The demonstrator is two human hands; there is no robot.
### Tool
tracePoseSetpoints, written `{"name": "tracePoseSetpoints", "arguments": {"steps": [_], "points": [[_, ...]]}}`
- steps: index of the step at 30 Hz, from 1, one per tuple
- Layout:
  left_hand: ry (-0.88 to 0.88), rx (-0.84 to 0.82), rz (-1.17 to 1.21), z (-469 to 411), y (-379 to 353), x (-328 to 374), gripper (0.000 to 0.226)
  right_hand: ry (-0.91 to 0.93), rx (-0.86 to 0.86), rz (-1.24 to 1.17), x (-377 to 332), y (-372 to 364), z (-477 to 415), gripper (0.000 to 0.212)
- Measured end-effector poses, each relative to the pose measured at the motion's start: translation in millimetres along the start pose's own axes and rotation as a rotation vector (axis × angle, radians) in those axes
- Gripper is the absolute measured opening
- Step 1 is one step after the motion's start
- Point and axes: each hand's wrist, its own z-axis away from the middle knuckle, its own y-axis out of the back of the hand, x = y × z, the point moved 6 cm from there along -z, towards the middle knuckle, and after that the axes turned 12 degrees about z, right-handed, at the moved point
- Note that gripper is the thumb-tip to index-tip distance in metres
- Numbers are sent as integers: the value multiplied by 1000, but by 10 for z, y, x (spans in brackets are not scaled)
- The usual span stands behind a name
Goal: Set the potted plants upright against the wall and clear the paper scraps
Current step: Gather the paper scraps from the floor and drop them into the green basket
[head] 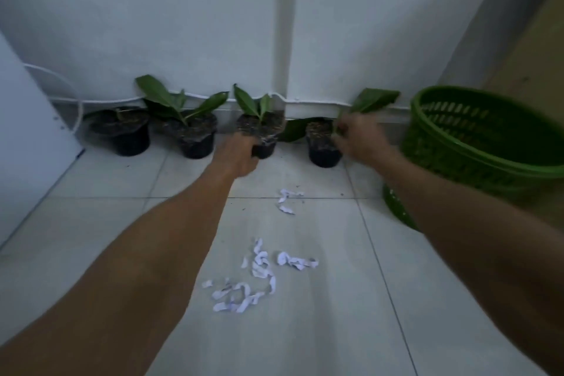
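Note:
Several black potted plants stand in a row at the foot of the white wall. From the left: a pot with a small stem [122,131], a leafy pot [192,137], a third pot [262,131] and a fourth pot [322,146]. My left hand [238,159] grips the third pot's front side. My right hand [357,137] holds the fourth pot's plant by the base of its leaf [375,99]. White paper scraps [259,278] lie scattered on the floor tiles in front, and a smaller bunch of scraps [287,200] lies nearer the pots.
A green plastic basket [476,143] stands tilted at the right, close to the fourth pot. A white panel [27,131] leans at the left. A white cable [100,100] runs along the wall base behind the pots.

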Motion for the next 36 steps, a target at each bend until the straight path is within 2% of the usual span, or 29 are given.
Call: {"name": "tracePoseSetpoints", "arguments": {"steps": [3, 7, 11, 14, 19, 23, 25, 28, 32, 36], "points": [[223, -53, -51, 600, -304, -992, 58, 69, -198, -47, -404, -957, 492, 39], [397, -51, -47, 1342, -565, -1826, 63, 107, -385, -84, -694, -1917, 1268, 64], [488, -17, 47, 1743, -656, -2188, 68, 127, -350, -172, -989, -2205, 1708, 80], [552, -52, 147, 1876, -781, -2328, 72, 246, -330, -255, -1225, -2288, 1934, 86], [416, 29, 87, 1987, -970, -2195, 69, 519, -285, -204, -1484, -2381, 2131, 102], [334, 66, 18, 2051, -1141, -1993, 76, 561, -204, -95, -1638, -2409, 2051, 80], [295, 93, -17, 2058, -1196, -1891, 79, 502, -223, -73, -1705, -2456, 1951, 64], [203, 224, 2, 2045, -1182, -1757, 75, 435, -238, -116, -1771, -2513, 1791, 43], [94, 335, 10, 2011, -1103, -1731, 74, 371, -116, 7, -1672, -2463, 1607, 43], [209, 385, -45, 1914, -1007, -1959, 74, 205, -117, 186, -1325, -2458, 1413, 55]]}}
